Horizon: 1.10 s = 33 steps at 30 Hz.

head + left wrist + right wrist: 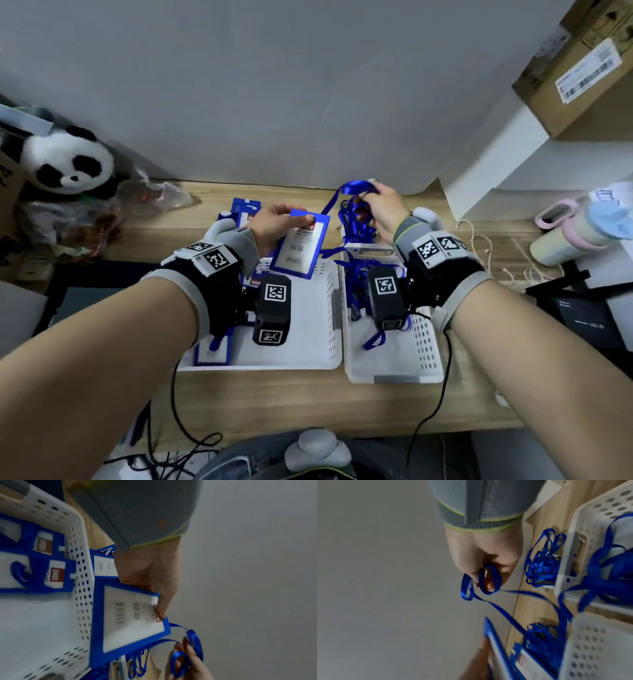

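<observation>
Lengthwise, badge holder points slot-first toward wall, pinched in left hand; right hand fingers apparently grip lanyard.

Left hand pinches blue badge holder (thumb on its face) by white basket.

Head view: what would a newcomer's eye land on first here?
Vivid blue against pale surroundings: the left hand grips a blue card holder over the far end of a white basket, while the right hand pinches a loop of blue lanyard beside it. A panda plush sits at the desk's far left.
</observation>
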Motion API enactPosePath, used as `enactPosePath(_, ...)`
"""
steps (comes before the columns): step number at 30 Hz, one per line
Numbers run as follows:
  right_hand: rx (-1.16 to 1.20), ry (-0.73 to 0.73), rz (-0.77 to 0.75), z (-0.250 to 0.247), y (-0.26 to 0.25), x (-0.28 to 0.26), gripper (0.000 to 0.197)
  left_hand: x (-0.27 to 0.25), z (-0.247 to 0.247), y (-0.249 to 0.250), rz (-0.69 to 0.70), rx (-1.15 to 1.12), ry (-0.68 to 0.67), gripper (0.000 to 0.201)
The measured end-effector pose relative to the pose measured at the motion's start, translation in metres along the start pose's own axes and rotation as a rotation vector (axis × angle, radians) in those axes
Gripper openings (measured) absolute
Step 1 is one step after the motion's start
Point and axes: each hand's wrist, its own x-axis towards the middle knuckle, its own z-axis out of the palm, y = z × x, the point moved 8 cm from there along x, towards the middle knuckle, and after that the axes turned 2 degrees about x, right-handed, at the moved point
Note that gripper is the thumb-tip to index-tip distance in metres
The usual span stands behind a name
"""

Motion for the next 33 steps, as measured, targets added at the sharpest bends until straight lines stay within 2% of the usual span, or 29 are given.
enactPosePath(5, 0.104, 0.014, -0.035, -0.03, -0.019, 0.024, 0.004, 0.02, 0.011, -0.012, -0.087, 0.026, 0.094, 0.035)
enactPosePath(7, 0.154, 0.044, -0.011, -0.041, -0.012, 0.036, 0.011, 0.026, 0.016, -0.019, -0.123, 0.056, 0.106, 0.049)
enactPosePath(10, 0.161, 0.072, 0.054, -0.055, 0.007, 0.059, 0.016, 0.037, 0.026, -0.024, -0.135, 0.093, 0.099, 0.024)
enactPosePath(13, 0.011, -0.005, 0.202, -0.057, 0.035, 0.073, 0.014, 0.044, 0.032, -0.032, -0.181, 0.093, 0.108, 0.019)
enactPosePath(15, -0.192, -0.082, 0.318, -0.059, 0.056, 0.082, 0.046, 0.05, 0.034, -0.036, -0.208, 0.088, 0.114, 0.022)
enactPosePath(17, -0.37, -0.116, 0.312, -0.062, 0.063, 0.084, 0.058, 0.051, 0.035, -0.039, -0.226, 0.098, 0.113, 0.022)
enactPosePath(18, -0.399, -0.119, 0.296, -0.063, 0.064, 0.084, 0.055, 0.052, 0.035, -0.041, -0.233, 0.108, 0.114, 0.021)
enactPosePath(20, -0.284, -0.143, 0.31, -0.062, 0.066, 0.076, 0.04, 0.053, 0.035, -0.045, -0.248, 0.11, 0.124, 0.02)
enactPosePath(23, -0.189, -0.285, 0.371, -0.051, 0.073, 0.05, 0.022, 0.051, 0.036, -0.053, -0.269, 0.135, 0.119, 0.015)
enactPosePath(28, -0.561, -0.542, 0.554, -0.042, 0.119, 0.011, 0.019, 0.041, 0.041, -0.06, -0.28, 0.164, 0.076, 0.014)
enactPosePath(31, -0.745, -0.527, 0.596, -0.043, 0.146, -0.003, 0.015, 0.033, 0.043, -0.064, -0.285, 0.17, 0.058, 0.019)
enactPosePath(33, -0.798, -0.482, 0.569, -0.041, 0.156, -0.009, 0.02, 0.029, 0.043, -0.067, -0.285, 0.185, 0.06, 0.021)
